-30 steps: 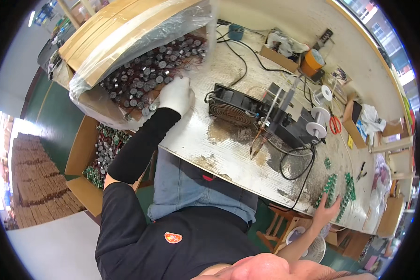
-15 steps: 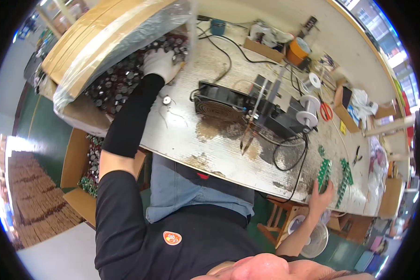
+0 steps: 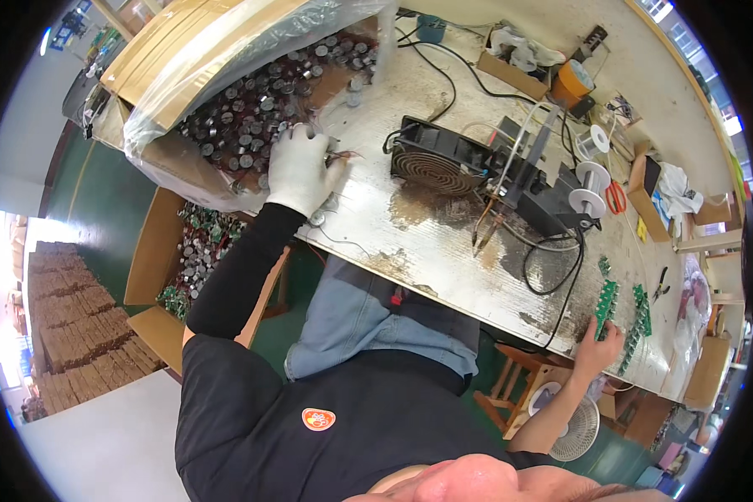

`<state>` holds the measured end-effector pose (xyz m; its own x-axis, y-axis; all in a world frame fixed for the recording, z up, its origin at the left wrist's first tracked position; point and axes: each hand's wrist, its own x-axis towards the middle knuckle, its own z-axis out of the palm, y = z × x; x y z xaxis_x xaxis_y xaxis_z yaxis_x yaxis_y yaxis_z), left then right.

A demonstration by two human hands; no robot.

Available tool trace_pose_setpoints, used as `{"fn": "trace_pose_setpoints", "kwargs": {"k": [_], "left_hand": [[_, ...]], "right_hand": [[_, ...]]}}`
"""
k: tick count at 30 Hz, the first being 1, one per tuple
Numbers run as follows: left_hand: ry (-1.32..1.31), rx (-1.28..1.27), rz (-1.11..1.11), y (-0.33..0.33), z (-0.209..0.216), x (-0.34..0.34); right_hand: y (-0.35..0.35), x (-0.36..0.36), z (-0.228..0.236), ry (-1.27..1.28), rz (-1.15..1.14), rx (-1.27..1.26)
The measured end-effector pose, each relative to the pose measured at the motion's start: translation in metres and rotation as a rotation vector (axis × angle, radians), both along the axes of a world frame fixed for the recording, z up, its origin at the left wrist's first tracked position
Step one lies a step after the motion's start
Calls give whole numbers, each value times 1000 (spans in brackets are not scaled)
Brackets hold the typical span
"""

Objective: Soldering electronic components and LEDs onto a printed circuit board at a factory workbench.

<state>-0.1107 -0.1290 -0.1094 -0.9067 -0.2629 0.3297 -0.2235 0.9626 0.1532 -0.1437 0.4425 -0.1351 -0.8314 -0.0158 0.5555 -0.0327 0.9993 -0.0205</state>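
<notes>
My left hand (image 3: 301,170), in a white glove, is at the mouth of a plastic-lined carton. Its fingers are curled, and thin reddish wires (image 3: 341,156) stick out between thumb and fingertips; the body of that wired part is mostly hidden. Behind the hand lie many small round silvery parts (image 3: 247,109) with dark red wires. One loose wired round part (image 3: 317,218) rests on the bench by my wrist. At the right, my bare right hand (image 3: 599,345) grips the near end of a green circuit board strip (image 3: 607,301). More green board strips (image 3: 639,316) lie beside it.
A black soldering fixture (image 3: 510,188) with a coil-faced fan (image 3: 431,167) stands mid-bench. Solder spools (image 3: 590,180), red-handled scissors (image 3: 616,198) and pliers (image 3: 661,284) are farther right. Below left, an open carton (image 3: 146,251) holds boards and round parts. Black cables (image 3: 560,289) cross the bench.
My left hand has drawn back from deep among the round parts toward the carton's near edge, wires now showing at its fingers. My right hand stays at the board. The view has shifted slightly.
</notes>
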Motion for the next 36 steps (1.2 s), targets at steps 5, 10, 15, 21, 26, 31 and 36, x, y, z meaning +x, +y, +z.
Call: {"fn": "trace_pose_setpoints", "kwargs": {"k": [5,10,15,21,26,31,36], "left_hand": [[209,99,-55,4,26,19],[431,361,-134,9,65,55],[98,504,35,33,36,105],[99,442,132,39,3,119],[-52,98,-189,30,16,112],[-362,-225,-372,22,5,98],[-315,-178,-494,15,1,94]], "right_hand": [[6,-4,-6,-15,0,8],[5,-3,-6,-29,-38,-237],[1,-1,-15,222,-9,-480],[-21,12,-12,287,56,-896],[-38,22,-8,272,184,-904],[-33,34,-12,150,278,-1194],[-52,60,11,-45,203,-1481]]}}
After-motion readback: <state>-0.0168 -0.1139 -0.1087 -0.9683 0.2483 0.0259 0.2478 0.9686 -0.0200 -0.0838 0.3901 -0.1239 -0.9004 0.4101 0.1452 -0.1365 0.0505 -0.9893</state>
